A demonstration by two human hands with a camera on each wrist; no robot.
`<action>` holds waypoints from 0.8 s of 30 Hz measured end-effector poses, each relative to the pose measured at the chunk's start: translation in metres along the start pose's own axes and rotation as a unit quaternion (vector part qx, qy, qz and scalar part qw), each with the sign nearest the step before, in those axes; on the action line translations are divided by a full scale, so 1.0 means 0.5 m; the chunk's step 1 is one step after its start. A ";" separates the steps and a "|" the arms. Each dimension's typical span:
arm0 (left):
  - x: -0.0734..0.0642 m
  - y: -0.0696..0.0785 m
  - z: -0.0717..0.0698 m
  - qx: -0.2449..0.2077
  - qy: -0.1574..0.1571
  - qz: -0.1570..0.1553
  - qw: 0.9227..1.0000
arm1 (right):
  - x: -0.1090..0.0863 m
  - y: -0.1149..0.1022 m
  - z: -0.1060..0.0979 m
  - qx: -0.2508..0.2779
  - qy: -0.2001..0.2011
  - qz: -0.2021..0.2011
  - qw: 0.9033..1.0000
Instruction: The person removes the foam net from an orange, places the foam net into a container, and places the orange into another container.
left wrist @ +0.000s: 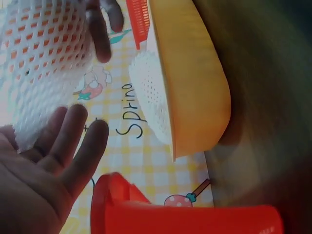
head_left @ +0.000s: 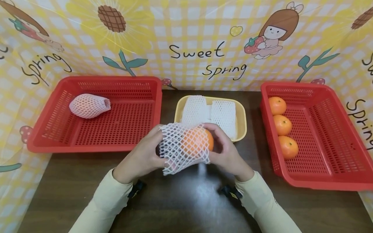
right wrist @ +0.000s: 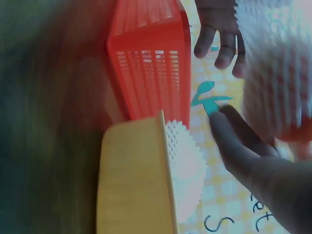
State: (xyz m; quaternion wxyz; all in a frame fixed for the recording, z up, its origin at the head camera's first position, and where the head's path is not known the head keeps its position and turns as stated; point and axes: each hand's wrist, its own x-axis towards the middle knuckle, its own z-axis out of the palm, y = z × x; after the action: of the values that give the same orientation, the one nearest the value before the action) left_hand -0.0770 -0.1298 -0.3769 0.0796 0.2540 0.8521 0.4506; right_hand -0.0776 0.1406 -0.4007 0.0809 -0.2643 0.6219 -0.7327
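A white foam net sleeve [head_left: 172,147] is stretched over an orange [head_left: 211,142], whose right side shows bare past the mesh. My left hand [head_left: 142,154] holds the loose left end of the sleeve, thumb below and fingers behind. At the other end, my right hand [head_left: 228,156] grips the orange and the sleeve's edge between thumb and fingers. Both hands are raised in front of a yellow tray [head_left: 244,124], which contains more flat foam nets [head_left: 223,113]. In the right wrist view, orange skin [right wrist: 297,131] peeks out below the sleeve beside the right thumb.
To the left stands a red basket [head_left: 116,129] containing one fruit in a foam net [head_left: 87,105]. On the right, another red basket [head_left: 317,142] holds three bare oranges [head_left: 282,125] along its left wall. A patterned cloth [head_left: 201,29] rises behind the dark table [head_left: 175,207].
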 end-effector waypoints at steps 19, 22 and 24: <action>-0.009 -0.012 -0.003 -0.033 0.072 0.029 0.996 | -0.001 -0.003 0.009 0.157 0.172 -0.024 0.972; -0.013 -0.015 -0.006 -0.043 0.077 0.026 0.996 | -0.001 -0.004 0.007 0.176 0.179 -0.002 0.968; -0.015 -0.017 -0.006 -0.049 0.075 0.028 0.996 | -0.001 -0.007 0.006 0.188 0.179 0.007 0.966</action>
State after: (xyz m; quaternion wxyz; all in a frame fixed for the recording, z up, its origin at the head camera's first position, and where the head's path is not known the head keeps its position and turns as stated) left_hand -0.0749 -0.1397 -0.3827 0.0153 0.2395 0.8251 0.5114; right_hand -0.0753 0.1390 -0.3972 0.0212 -0.1043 0.4786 -0.8716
